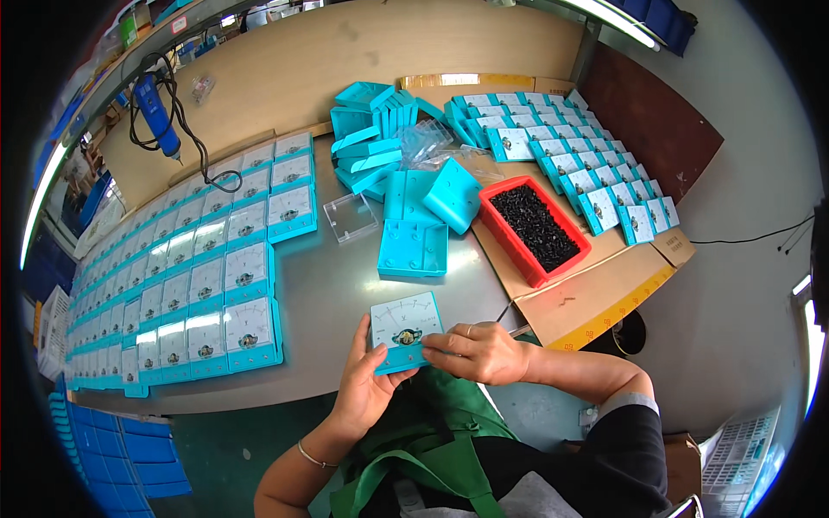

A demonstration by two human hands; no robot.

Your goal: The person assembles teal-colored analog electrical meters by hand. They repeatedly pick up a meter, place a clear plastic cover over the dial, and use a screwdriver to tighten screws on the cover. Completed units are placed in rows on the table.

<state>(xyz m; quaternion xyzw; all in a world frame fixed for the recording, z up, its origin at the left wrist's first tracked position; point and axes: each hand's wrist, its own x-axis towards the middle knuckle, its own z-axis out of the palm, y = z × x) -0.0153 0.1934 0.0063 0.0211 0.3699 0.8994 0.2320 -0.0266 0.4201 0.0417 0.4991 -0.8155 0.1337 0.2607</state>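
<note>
My left hand [367,386] grips a teal panel meter [406,312] by its left and lower edges, tilted up above the front of the bench. The meter has a white scale face and an exposed coil movement in its middle. Closed fingers of my right hand [484,352] rest against the meter's lower right, beside the movement. From that hand a thin dark rod [504,312] sticks out; its working end is hidden by the fingers. Beyond the meter stands an open teal housing [413,249], with more teal housings [371,147] piled behind it.
Rows of meters [207,281] cover the left of the bench; more meters [561,155] stand at the far right. A red tray [561,274] of small black parts sits on cardboard [561,315]. Clear covers [350,217] lie mid-bench. A blue electric screwdriver [157,116] hangs upper left.
</note>
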